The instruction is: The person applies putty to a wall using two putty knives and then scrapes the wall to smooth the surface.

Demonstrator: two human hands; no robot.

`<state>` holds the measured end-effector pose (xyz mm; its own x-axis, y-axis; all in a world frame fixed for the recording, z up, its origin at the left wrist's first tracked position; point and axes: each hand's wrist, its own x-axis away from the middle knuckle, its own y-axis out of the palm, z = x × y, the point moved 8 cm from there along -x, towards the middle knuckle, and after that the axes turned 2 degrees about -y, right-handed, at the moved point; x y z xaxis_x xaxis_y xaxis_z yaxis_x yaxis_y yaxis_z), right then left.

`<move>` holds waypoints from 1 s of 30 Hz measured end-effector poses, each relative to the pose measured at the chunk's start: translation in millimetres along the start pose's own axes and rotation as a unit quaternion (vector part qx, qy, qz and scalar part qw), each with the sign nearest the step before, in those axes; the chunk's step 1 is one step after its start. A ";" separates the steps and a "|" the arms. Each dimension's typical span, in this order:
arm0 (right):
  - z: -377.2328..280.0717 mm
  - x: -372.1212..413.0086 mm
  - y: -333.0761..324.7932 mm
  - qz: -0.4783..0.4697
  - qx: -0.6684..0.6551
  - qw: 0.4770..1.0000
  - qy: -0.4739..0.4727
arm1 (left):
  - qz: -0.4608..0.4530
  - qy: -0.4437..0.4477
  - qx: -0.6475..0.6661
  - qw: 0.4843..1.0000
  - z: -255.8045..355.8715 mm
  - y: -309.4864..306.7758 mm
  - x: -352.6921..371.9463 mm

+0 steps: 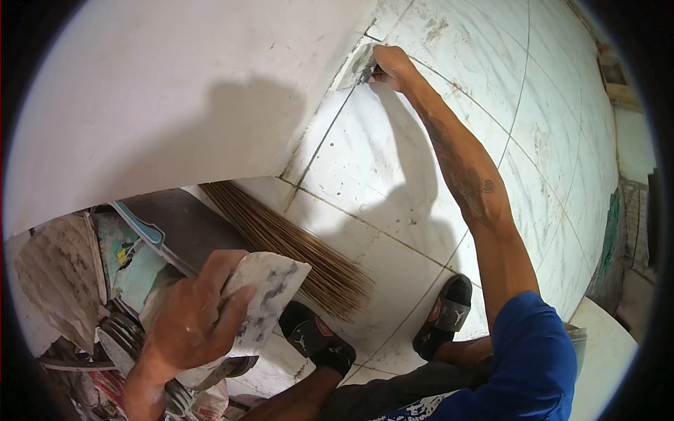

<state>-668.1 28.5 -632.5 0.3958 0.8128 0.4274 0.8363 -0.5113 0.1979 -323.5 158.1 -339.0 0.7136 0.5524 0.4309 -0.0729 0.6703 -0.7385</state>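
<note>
Head view, looking down over a crouched person's own arms and legs.

Right hand (393, 64): arm stretched far forward, blue sleeve (530, 358) at the shoulder. Fingers closed around the handle of a putty knife (359, 67); the handle itself is hidden inside the fist. The flat blade shows grey smears and lies against the tiled floor (393, 168), right at the line where the floor meets the white wall (175, 91). A grey patch of filler sits under and around the blade.

Left hand (189, 319): low in the near left, fingers and thumb clamped on a smeared board (270, 291), a white slab with dark grey blotches on its face. It is held tilted, off the floor, above the clutter.

Around:
- A stick broom (295, 245) lies on the tiles with its bristles fanned toward the person's feet, between the two hands.
- Two black sandals (316, 338) are on the person's feet, flat on the tiles; the left one is just beside the bristle tips.
- A pile of papers and scrap (77, 281) is heaped at the foot of the wall, left of the board, stained and crumpled. Cannot make out single items in it.
- Tiles are white with dark grout lines, spotted with grey marks.
- The person's shadow falls across wall and floor.
</note>
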 end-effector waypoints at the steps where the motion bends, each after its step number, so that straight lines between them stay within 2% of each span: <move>1: 1.7 -3.6 3.1 -0.004 -0.002 1.000 -0.001 | -0.003 -0.003 0.001 1.000 -0.8 0.3 -0.7; 5: 4.1 -17.8 14.4 -0.018 -0.001 1.000 -0.001 | 0.002 -0.001 0.016 1.000 -4.0 0.3 1.8; 8: -2.2 -17.8 25.0 -0.030 -0.053 0.998 -0.011 | -0.005 0.001 0.009 1.000 -3.3 0.4 3.0; 12: -14.0 -19.3 39.0 -0.063 -0.035 0.997 -0.020 | 0.007 0.026 -0.006 1.000 3.0 -1.3 2.3; 17: -52.4 4.1 51.1 -0.064 0.006 0.997 -0.035 | -0.017 -0.012 0.023 1.000 1.0 1.7 1.3; 21: -98.7 34.3 60.3 -0.087 -0.016 0.989 -0.117 | -0.022 0.003 -0.005 1.000 8.5 2.4 -3.6; 24: -115.6 39.3 59.4 -0.101 -0.001 0.988 -0.120 | -0.024 0.012 -0.007 1.000 14.4 2.1 -7.1; 25: -120.5 48.1 51.6 -0.054 0.013 0.994 -0.097 | -0.027 0.012 -0.001 1.000 12.2 2.9 -7.8; 28: -124.5 80.8 21.0 -0.018 -0.015 0.987 -0.162 | -0.004 0.039 0.016 0.999 13.1 2.6 -6.8; 30: -90.2 58.4 1.4 0.011 -0.029 0.993 -0.117 | 0.002 0.037 0.026 0.999 13.5 0.9 -6.9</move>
<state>-678.0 50.1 -527.8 0.4964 0.8403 0.2177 0.8058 -0.5393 0.2445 -337.9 161.6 -335.7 0.7626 0.5188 0.3863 -0.1111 0.6934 -0.7119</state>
